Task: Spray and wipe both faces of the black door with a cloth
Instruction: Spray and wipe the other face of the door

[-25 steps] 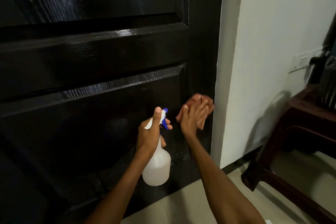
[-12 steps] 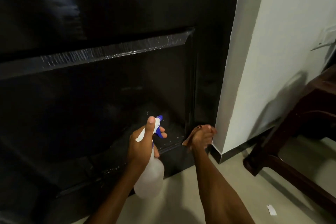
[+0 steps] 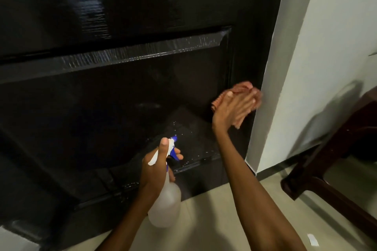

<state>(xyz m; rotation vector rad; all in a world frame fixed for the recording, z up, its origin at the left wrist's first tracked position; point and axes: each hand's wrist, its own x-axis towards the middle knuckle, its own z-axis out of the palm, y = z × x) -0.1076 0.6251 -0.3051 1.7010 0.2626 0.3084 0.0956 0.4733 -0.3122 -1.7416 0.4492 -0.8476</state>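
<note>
While filling most of the view, black door (image 3: 122, 98) is standing beside white wall (image 3: 326, 67). Spray bottle (image 3: 165, 206): left hand (image 3: 155, 171) is gripping its neck, low before the door. Pink cloth (image 3: 242, 85): right hand (image 3: 232, 112), fingers flat, is pressing it against door's right edge.

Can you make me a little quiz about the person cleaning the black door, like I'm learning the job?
1. Pick one: what does the left hand grip?
A) the spray bottle
B) a sponge
C) a door handle

2. True or false: the right hand presses the pink cloth against the black door, close to the door's right edge.

3. Fill the gap: the trigger on the bottle is coloured ____.

Key
1. A
2. True
3. Blue
</note>
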